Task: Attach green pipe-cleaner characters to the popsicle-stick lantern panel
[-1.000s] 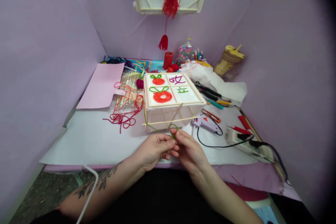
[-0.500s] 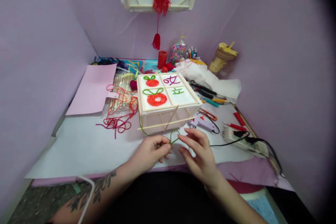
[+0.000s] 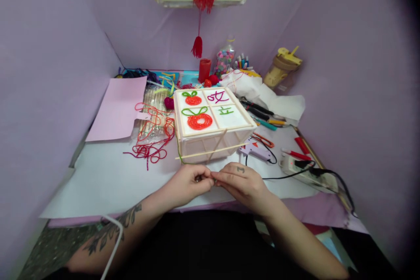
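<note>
Head view. The left hand [image 3: 190, 186] and the right hand [image 3: 244, 183] met at the fingertips, low in the middle of the view and just on the near side of a stick-framed box [image 3: 216, 127]. A strand of green yarn [image 3: 179, 151] lay along the box's near left edge, its length running downward, then bent rightward beneath a pale stick [image 3: 213, 152] to the left hand. The left hand was therefore the nearer of the two to this run of yarn, which lay forward and to the left of the joined fingertips. The left thumb and fingers were closed on the yarn; its end was hidden among the digits. The right fingers lay together, pointing left and touching the left fingertips; whether they gripped the yarn could not be told. A glue gun [image 3: 257, 153] rested to the right of the box, beyond the right hand, and tangled red yarn [image 3: 149, 153] lay to its left, apart from the green strand.
</note>
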`<state>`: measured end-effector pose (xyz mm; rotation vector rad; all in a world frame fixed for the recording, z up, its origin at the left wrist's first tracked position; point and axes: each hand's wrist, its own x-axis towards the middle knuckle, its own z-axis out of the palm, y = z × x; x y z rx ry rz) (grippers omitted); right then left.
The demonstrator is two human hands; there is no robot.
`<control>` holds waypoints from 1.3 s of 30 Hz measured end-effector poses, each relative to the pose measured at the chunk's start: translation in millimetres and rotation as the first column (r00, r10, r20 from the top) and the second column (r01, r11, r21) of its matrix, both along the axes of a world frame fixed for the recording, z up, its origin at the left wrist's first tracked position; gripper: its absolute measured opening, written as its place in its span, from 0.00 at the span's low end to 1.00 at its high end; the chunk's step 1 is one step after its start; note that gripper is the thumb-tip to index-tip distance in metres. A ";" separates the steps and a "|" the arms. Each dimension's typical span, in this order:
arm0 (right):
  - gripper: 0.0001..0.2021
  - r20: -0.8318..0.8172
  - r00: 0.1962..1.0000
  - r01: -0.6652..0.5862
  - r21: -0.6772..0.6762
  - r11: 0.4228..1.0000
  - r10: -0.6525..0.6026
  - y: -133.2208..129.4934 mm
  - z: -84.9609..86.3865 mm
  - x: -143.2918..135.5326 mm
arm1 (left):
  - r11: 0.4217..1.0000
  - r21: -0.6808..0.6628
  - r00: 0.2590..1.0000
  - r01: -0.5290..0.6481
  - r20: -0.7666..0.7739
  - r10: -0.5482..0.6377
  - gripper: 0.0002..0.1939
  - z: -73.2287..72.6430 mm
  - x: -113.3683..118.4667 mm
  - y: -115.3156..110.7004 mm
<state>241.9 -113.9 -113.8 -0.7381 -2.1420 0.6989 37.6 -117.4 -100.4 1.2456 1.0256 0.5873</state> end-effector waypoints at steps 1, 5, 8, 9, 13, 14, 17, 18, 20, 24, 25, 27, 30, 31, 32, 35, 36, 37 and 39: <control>0.15 -0.009 0.999 0.036 -0.041 0.998 -0.036 0.0 -0.7 0.1 | 1.000 -0.015 1.000 -0.011 0.004 0.011 0.05 1.0 -0.5 0.1; 0.09 -0.064 0.975 0.199 -0.184 0.962 -0.214 -0.8 -0.7 4.6 | 0.993 -0.097 0.997 -0.068 0.035 0.071 0.10 -4.0 0.3 -4.3; 0.06 -0.143 0.923 0.307 -0.288 0.907 -0.357 -5.2 -0.7 8.1 | 0.984 -0.150 0.990 -0.094 0.092 0.108 0.16 -15.4 5.8 -13.0; 0.06 -0.171 0.897 0.335 -0.340 0.879 -0.408 -7.5 -2.0 7.5 | 0.982 -0.161 0.986 -0.096 0.117 0.116 0.17 -19.0 8.7 -16.0; 0.05 -0.305 0.788 0.296 -0.574 0.763 -0.535 -17.2 -15.7 -9.6 | 0.960 -0.162 0.945 -0.230 0.197 0.260 0.20 -26.7 23.7 -21.9; 0.06 -0.344 0.763 0.251 -0.622 0.742 -0.547 -19.3 -20.0 -16.9 | 0.944 -0.160 0.923 -0.290 0.213 0.319 0.20 -27.0 27.6 -21.8; 0.09 -0.437 0.686 0.119 -0.721 0.683 -0.581 -24.3 -28.5 -39.5 | 0.893 -0.174 0.857 -0.416 0.252 0.449 0.21 -26.8 37.1 -21.4; 0.10 -0.455 0.661 0.086 -0.743 0.663 -0.596 -25.5 -29.3 -45.5 | 0.884 -0.185 0.845 -0.430 0.262 0.466 0.21 -26.6 39.3 -21.9; 0.10 -0.478 0.616 0.036 -0.777 0.629 -0.626 -26.4 -28.8 -53.8 | 0.877 -0.209 0.832 -0.432 0.283 0.477 0.24 -26.5 42.7 -24.4; 0.10 -0.497 0.561 -0.008 -0.803 0.596 -0.662 -24.4 -27.1 -60.7 | 0.879 -0.229 0.824 -0.419 0.311 0.474 0.26 -27.4 47.4 -29.3; 0.10 -0.496 0.562 -0.004 -0.802 0.597 -0.662 -24.3 -27.5 -62.1 | 0.878 -0.228 0.823 -0.420 0.312 0.475 0.26 -27.9 48.2 -29.7; 0.10 -0.483 0.585 0.026 -0.792 0.610 -0.651 -26.0 -29.1 -64.3 | 0.878 -0.218 0.822 -0.427 0.311 0.477 0.26 -28.7 49.1 -29.6; 0.13 -0.422 0.651 0.153 -0.741 0.654 -0.631 -29.4 -29.9 -57.6 | 0.885 -0.183 0.830 -0.429 0.306 0.466 0.26 -29.1 46.3 -28.1; 0.14 -0.384 0.671 0.229 -0.707 0.670 -0.634 -28.6 -28.7 -49.8 | 0.888 -0.167 0.836 -0.429 0.300 0.460 0.26 -29.0 44.2 -27.4; 0.15 -0.335 0.680 0.324 -0.661 0.677 -0.652 -25.6 -26.4 -38.5 | 0.891 -0.149 0.841 -0.428 0.294 0.453 0.26 -29.0 41.6 -26.5; 0.15 -0.116 0.631 0.652 -0.456 0.606 -0.767 -1.2 -13.4 11.8 | 0.897 -0.088 0.855 -0.432 0.276 0.439 0.24 -30.0 33.5 -23.2; 0.12 -0.010 0.612 0.728 -0.382 0.569 -0.791 11.6 -7.8 30.7 | 0.899 -0.066 0.859 -0.433 0.271 0.434 0.23 -30.7 31.5 -21.9; 0.09 0.105 0.587 0.786 -0.311 0.534 -0.803 25.9 -2.5 48.4 | 0.901 -0.043 0.864 -0.432 0.269 0.427 0.23 -31.5 30.2 -20.8; 0.06 0.344 0.521 0.853 -0.195 0.484 -0.781 55.9 4.9 76.3 | 0.904 0.004 0.872 -0.427 0.268 0.410 0.22 -32.9 29.6 -19.3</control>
